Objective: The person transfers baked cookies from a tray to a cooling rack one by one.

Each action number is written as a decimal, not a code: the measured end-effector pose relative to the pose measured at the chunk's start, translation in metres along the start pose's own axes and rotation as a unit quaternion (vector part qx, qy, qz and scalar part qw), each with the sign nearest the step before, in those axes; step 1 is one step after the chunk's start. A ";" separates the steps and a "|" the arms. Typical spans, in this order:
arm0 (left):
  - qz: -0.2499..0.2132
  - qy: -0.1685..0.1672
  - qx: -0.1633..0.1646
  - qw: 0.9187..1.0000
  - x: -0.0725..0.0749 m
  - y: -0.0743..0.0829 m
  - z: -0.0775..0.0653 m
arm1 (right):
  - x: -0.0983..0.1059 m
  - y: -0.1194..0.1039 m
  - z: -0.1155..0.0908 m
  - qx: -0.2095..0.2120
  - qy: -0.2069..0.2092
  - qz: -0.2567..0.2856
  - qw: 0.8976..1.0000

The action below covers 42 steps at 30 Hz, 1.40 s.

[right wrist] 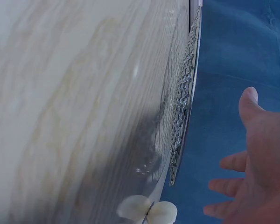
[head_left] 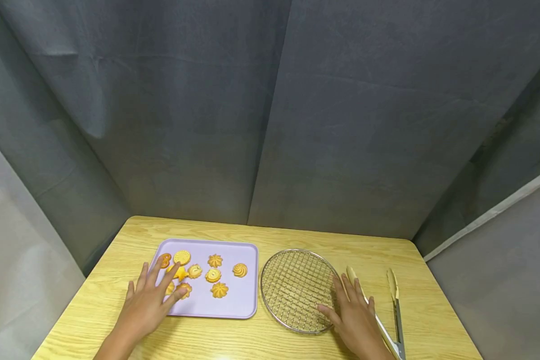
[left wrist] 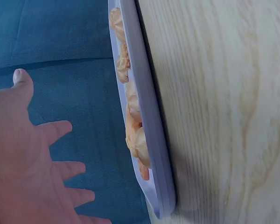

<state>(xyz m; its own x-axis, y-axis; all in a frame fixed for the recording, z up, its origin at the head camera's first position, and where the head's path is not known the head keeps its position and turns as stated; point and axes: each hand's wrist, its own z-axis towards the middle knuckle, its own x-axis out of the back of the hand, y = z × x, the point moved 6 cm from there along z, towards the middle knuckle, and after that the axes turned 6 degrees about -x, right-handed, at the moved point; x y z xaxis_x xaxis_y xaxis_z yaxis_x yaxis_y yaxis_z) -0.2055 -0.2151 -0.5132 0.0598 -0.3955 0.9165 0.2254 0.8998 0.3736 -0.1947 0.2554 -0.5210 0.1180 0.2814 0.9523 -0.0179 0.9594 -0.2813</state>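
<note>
Tongs (head_left: 399,320), one pair, arms spread: lower right of the head view, just right of the nearer right hand (head_left: 354,320), tips up-frame, hinge at bottom edge, one arm partly hidden by that hand. Hands, both empty, fingers spread: left hand (head_left: 144,305) above a lilac tray (head_left: 236,305) of cookies (head_left: 240,270), lower left; right over the edge of a round wire rack (head_left: 292,290), lower centre, between tray and tongs.
</note>
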 end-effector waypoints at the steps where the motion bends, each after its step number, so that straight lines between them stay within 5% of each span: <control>1: 0.000 -0.001 0.001 1.000 0.000 -0.001 0.000 | 0.000 0.000 0.000 -0.001 0.000 0.001 1.000; 42: -0.048 -0.037 0.044 0.997 -0.012 -0.029 -0.002 | -0.006 0.030 -0.009 -0.057 -0.039 0.035 0.997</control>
<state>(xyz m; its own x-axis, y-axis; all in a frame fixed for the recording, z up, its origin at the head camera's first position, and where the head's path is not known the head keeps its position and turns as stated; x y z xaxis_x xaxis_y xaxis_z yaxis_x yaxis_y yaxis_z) -0.2103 -0.2368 -0.5352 -0.0302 -0.4695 0.8824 0.1408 0.8720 0.4688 -0.1869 0.2820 -0.5363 0.0424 0.3531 0.9346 0.0895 0.9304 -0.3556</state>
